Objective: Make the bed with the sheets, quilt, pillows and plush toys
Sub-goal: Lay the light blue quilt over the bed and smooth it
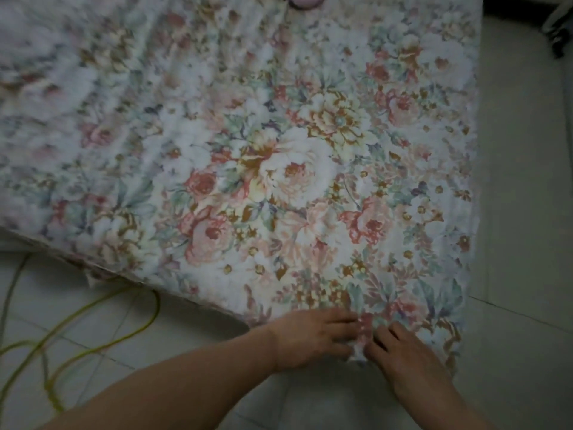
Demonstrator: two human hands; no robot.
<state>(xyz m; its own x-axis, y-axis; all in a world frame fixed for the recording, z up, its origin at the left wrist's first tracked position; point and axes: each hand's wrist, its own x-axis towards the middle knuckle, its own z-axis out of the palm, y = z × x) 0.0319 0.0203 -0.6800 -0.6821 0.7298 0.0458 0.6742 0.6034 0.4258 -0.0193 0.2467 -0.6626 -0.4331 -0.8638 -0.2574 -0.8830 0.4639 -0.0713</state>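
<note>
A floral sheet (279, 144) with pink, white and tan flowers covers the whole bed, hanging over the near corner. At that corner my left hand (310, 336) and my right hand (406, 355) meet, with a bunched fold of the sheet (362, 336) between their fingertips. Both hands seem to pinch this fold, fingers bent onto the fabric. A pink rounded object (305, 1), perhaps a plush toy, pokes in at the top edge of the bed.
Pale tiled floor (521, 212) surrounds the bed on the right and near side. A yellow-green cable (102, 330) loops over the floor at lower left. A dark object (558, 29) stands at the upper right corner.
</note>
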